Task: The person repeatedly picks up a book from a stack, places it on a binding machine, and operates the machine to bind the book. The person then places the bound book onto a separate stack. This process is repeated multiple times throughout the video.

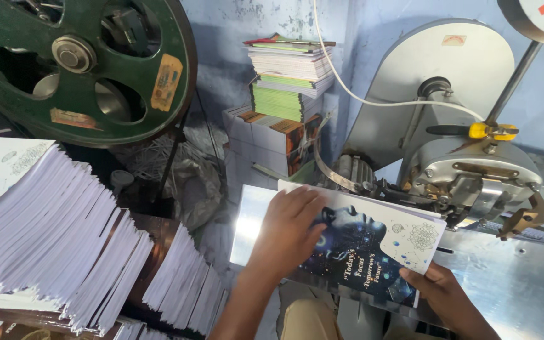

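The booklet (373,249), dark-covered with a pale corner, lies on the shiny metal table (511,283) under the stitching machine (467,170). We press our left hand (288,230) flat on it, fingers spread, while our right hand (439,286) pinches its near corner. Fanned booklet stacks (64,233) sit left.

Bindery workshop: stitching machine (467,170) (metal), booklet stacks (58,233).

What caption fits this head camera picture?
Two hands, left and right, press a dark-covered booklet against a stitching machine.
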